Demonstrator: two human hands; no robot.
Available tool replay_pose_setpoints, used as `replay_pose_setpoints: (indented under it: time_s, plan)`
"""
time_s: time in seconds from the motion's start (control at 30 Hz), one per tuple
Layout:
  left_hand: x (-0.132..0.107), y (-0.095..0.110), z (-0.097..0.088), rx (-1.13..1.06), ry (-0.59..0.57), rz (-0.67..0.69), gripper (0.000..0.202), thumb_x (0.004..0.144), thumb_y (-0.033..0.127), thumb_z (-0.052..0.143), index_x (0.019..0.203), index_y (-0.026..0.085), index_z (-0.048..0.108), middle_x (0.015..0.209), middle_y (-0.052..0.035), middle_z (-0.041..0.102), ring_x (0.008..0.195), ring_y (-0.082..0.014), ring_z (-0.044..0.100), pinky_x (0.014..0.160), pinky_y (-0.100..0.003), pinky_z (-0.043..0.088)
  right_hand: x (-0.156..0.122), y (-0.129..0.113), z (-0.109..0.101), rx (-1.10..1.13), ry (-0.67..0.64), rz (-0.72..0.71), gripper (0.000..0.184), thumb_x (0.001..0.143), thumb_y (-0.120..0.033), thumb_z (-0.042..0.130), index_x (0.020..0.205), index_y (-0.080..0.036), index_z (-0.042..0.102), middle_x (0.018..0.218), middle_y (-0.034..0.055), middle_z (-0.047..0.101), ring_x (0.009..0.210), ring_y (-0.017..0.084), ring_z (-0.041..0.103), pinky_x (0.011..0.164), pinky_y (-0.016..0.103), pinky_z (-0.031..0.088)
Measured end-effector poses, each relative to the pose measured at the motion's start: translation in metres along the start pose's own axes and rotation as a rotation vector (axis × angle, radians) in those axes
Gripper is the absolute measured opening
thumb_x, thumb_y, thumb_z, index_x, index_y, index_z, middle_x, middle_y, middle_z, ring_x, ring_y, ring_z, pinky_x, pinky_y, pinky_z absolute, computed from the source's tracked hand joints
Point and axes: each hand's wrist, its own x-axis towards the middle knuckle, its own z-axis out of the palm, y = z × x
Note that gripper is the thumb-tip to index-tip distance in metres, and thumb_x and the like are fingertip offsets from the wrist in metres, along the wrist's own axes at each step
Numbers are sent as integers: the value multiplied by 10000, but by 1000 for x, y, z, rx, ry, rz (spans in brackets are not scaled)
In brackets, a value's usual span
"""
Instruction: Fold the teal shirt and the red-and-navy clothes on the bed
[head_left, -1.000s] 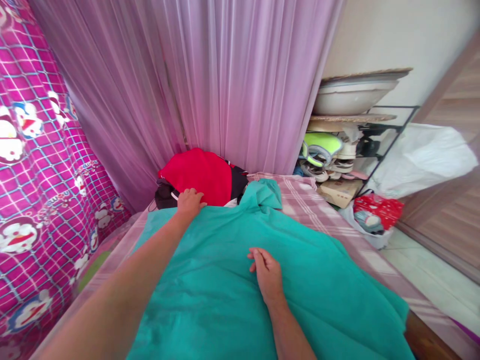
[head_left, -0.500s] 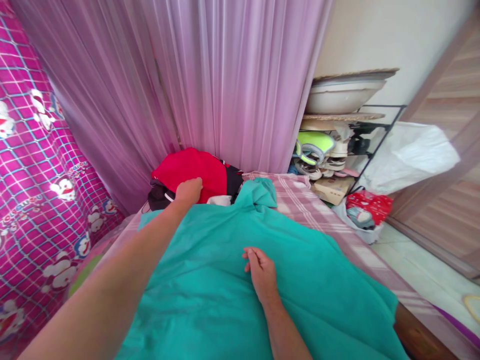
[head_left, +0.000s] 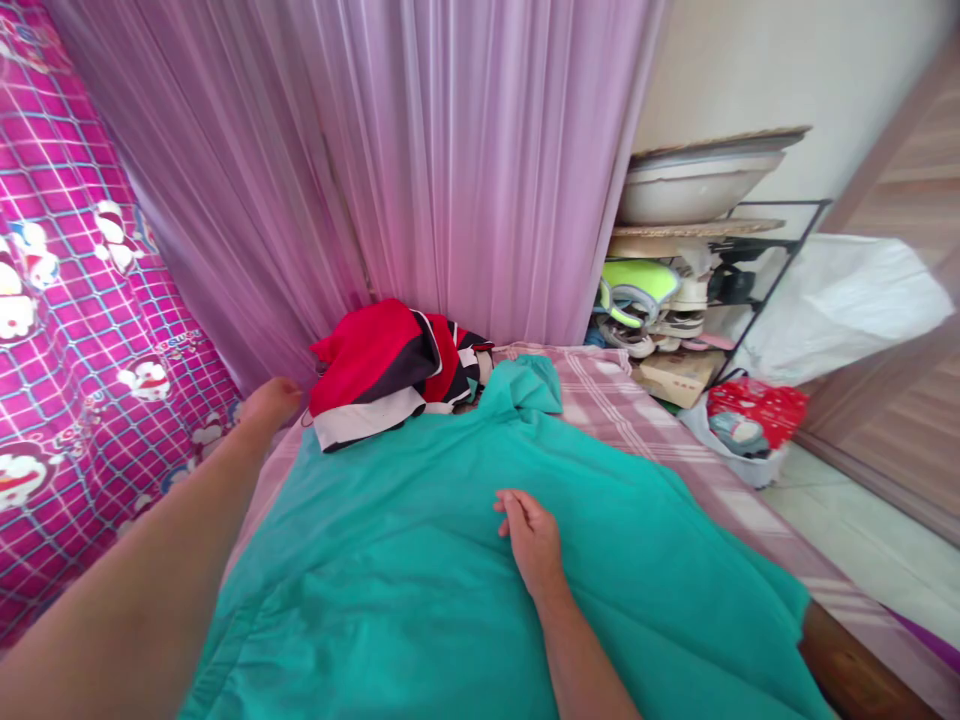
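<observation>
The teal garment (head_left: 450, 580) lies spread over the bed (head_left: 637, 410). The right hand (head_left: 534, 535) rests flat on it, fingers loosely curled; the left hand (head_left: 270, 402), beside its far-left corner near the red clothes (head_left: 375, 360), seems empty, its grip unclear.

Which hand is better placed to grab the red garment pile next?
Left, probably. Left hand sits just beside the red garment pile; right hand rests flat on the teal cloth, farther away.

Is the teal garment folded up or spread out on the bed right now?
Spread out. The teal garment lies open and mostly flat across the bed, with the right hand resting flat on it; only its top edge is bunched.
</observation>
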Motion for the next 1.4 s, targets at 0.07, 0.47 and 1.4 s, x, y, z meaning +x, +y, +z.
replay_pose_setpoints:
  time_s: [0.07, 0.47, 1.4]
  plan:
    - [-15, 13, 4, 5, 43, 85, 395, 881, 470, 488, 1070, 200, 706, 1025, -154, 716, 1049, -362, 654, 825, -467, 517, 0, 0, 0, -8, -1, -2, 529, 793, -652, 506, 838, -178, 734, 747, 88, 753, 495, 173, 596, 505, 290, 472]
    - [-80, 153, 49, 250, -3, 649, 303, 936, 310, 484, 1150, 163, 640, 1138, -175, 688, 1115, -320, 622, 939, -430, 434, 0, 1, 1, 14, -5, 10, 507, 793, -616, 496, 842, -165, 724, 750, 89, 741, 494, 171, 595, 500, 293, 469]
    - [-49, 18, 35, 25, -132, 192, 574, 901, 591, 434, 1265, 183, 608, 1227, -124, 697, 1106, -268, 659, 876, -322, 498, 2, 1, -2, -27, -10, -15, 511, 789, -649, 524, 833, -187, 739, 752, 85, 754, 508, 190, 605, 522, 314, 495]
